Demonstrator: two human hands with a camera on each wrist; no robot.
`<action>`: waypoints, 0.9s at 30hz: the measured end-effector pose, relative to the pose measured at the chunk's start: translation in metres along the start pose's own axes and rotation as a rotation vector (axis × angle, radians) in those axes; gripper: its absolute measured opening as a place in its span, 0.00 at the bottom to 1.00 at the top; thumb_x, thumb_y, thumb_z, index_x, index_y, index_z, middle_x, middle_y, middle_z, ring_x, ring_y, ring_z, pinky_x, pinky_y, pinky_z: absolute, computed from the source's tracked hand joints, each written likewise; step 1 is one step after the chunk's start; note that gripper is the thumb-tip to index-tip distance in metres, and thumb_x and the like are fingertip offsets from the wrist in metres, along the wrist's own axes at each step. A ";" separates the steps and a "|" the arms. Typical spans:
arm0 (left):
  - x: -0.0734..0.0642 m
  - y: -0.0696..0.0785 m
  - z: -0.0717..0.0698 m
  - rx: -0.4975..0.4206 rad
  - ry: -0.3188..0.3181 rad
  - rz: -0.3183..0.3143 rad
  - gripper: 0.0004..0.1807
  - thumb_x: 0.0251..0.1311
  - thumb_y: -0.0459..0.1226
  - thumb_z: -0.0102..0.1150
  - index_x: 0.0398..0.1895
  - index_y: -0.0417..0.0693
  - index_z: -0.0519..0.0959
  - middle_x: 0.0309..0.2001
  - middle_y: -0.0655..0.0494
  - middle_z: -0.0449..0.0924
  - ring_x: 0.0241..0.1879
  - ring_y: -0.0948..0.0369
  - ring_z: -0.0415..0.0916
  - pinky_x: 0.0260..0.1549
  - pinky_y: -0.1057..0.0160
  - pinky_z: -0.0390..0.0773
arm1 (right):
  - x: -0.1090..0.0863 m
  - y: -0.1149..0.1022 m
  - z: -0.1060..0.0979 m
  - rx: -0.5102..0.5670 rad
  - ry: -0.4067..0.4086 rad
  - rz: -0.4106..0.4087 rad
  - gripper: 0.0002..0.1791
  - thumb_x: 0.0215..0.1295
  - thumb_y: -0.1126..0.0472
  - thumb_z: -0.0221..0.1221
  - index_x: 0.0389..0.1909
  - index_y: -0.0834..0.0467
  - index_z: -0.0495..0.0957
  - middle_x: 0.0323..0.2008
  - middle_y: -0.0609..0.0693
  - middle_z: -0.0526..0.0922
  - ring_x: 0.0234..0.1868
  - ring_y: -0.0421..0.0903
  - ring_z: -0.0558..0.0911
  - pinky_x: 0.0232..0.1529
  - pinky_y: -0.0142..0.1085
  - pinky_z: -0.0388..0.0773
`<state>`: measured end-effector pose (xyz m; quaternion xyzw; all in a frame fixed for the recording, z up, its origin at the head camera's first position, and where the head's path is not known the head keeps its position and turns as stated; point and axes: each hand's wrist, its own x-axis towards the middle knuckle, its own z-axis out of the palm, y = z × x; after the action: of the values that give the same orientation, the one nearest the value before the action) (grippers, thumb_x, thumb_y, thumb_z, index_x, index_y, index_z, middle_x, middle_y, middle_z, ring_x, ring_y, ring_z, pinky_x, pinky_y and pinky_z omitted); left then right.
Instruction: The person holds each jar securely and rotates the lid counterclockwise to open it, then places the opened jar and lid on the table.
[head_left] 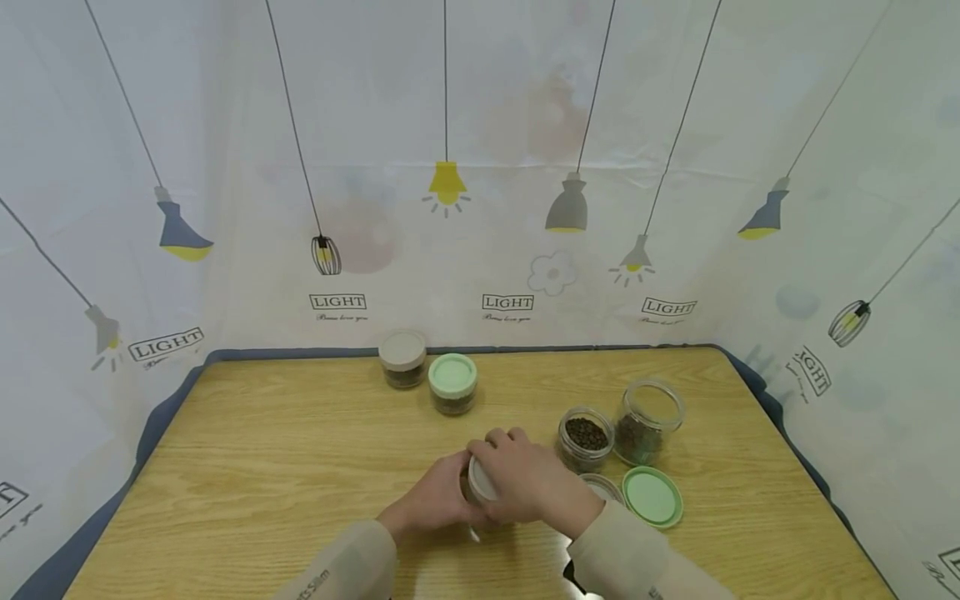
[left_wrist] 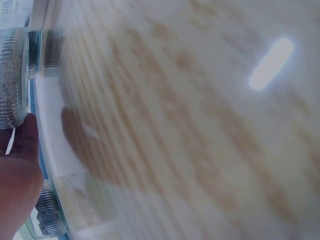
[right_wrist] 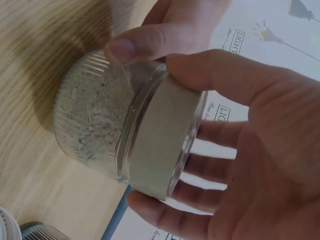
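Observation:
Over the near middle of the table, my left hand (head_left: 433, 497) holds the body of a ribbed clear jar (right_wrist: 92, 110). Speckled, pale greyish contents show through its glass in the right wrist view. My right hand (head_left: 534, 483) curls its fingers and thumb around the rim of the jar's pale grey lid (right_wrist: 162, 137), which sits on the jar's mouth. The jar looks tilted in the right wrist view. In the head view the hands hide most of it, leaving part of the lid visible. The left wrist view catches only the jar's side and some fingers at its left edge.
An open jar of dark granules (head_left: 586, 435) and a taller open jar (head_left: 647, 423) stand right of the hands. Near them lie a green lid (head_left: 652, 497) and a greyish lid (head_left: 602, 488). A grey-lidded jar (head_left: 402, 357) and a green-lidded jar (head_left: 452, 379) stand farther back.

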<state>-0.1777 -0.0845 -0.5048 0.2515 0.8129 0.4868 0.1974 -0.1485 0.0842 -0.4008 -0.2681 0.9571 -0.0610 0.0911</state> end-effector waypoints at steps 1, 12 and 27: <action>0.000 0.000 0.000 -0.001 0.000 -0.001 0.46 0.44 0.49 0.76 0.68 0.52 0.65 0.61 0.60 0.75 0.60 0.62 0.73 0.61 0.57 0.72 | 0.000 0.000 -0.001 -0.003 0.000 -0.012 0.36 0.50 0.45 0.70 0.61 0.51 0.72 0.53 0.53 0.76 0.51 0.53 0.75 0.36 0.45 0.80; -0.001 0.001 -0.001 -0.010 -0.017 -0.012 0.46 0.46 0.50 0.75 0.69 0.53 0.64 0.60 0.61 0.75 0.58 0.63 0.73 0.57 0.60 0.74 | 0.000 0.002 -0.005 0.011 -0.012 -0.040 0.39 0.43 0.47 0.74 0.59 0.51 0.73 0.52 0.52 0.76 0.50 0.51 0.74 0.35 0.43 0.79; -0.001 0.000 -0.001 -0.032 -0.020 -0.001 0.45 0.46 0.50 0.75 0.68 0.55 0.65 0.59 0.61 0.75 0.58 0.62 0.74 0.57 0.60 0.74 | 0.000 0.002 -0.015 0.047 -0.051 -0.031 0.39 0.47 0.45 0.72 0.62 0.49 0.71 0.56 0.51 0.75 0.55 0.52 0.73 0.38 0.47 0.80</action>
<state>-0.1777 -0.0853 -0.5044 0.2529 0.8032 0.4969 0.2098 -0.1524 0.0872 -0.3860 -0.2824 0.9485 -0.0780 0.1206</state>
